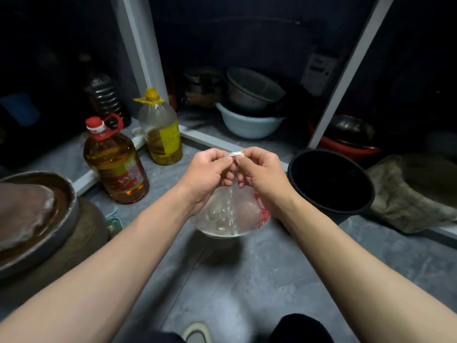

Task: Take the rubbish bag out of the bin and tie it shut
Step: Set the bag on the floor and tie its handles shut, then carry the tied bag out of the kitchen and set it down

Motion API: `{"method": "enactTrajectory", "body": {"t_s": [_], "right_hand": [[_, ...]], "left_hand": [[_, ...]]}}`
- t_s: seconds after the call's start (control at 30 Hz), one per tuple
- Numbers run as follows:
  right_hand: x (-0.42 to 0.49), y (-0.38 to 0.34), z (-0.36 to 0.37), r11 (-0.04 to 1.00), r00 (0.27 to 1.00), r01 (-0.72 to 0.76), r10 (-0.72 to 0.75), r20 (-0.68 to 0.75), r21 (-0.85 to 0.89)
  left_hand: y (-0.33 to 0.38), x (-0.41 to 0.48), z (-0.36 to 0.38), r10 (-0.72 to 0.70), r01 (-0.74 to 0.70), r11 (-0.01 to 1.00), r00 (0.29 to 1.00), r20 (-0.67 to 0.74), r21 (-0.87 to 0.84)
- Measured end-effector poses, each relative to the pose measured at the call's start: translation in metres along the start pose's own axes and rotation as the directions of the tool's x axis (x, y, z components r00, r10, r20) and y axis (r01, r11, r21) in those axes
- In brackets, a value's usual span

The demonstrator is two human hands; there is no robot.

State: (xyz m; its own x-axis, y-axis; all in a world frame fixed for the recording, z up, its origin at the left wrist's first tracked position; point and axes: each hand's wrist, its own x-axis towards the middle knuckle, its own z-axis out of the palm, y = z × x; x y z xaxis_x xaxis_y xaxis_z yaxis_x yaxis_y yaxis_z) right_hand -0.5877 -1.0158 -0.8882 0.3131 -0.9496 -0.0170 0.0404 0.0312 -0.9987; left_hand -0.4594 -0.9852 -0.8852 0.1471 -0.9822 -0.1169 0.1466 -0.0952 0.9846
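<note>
Fingertips of the left hand (206, 173) and right hand (262, 173) pinch the gathered neck of a clear rubbish bag (228, 214), which hangs between the wrists above the grey floor (247, 280). Just to the right stands the black bin (331, 181); two oil bottles (116, 162) stand to the left.

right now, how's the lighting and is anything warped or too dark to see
Head view: light falls on the left hand, right hand and bag, the cupboards behind are dark; the bag throws a shadow on the floor; the wide lens tilts the white posts; the bin's inside is black.
</note>
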Motion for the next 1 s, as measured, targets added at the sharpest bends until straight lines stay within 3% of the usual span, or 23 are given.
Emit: {"method": "enactTrajectory", "body": {"t_s": [0.33,0.5,1.0], "right_hand": [[0.004,-0.162,-0.012,0.998,1.0,0.009,-0.009,-0.007,-0.064],[-0.002,-0.279,-0.011,0.991,1.0,0.006,-0.004,0.018,-0.131],[-0.079,-0.634,-0.003,0.973,0.99,0.141,-0.142,0.004,-0.182]], "left_hand": [[0.148,-0.004,0.029,0.086,-0.09,0.991,0.995,0.04,0.098],[0.264,-0.022,0.045,0.104,-0.11,0.979,0.994,0.043,0.17],[0.601,-0.126,0.112,0.143,-0.152,0.975,0.988,0.064,0.163]]}}
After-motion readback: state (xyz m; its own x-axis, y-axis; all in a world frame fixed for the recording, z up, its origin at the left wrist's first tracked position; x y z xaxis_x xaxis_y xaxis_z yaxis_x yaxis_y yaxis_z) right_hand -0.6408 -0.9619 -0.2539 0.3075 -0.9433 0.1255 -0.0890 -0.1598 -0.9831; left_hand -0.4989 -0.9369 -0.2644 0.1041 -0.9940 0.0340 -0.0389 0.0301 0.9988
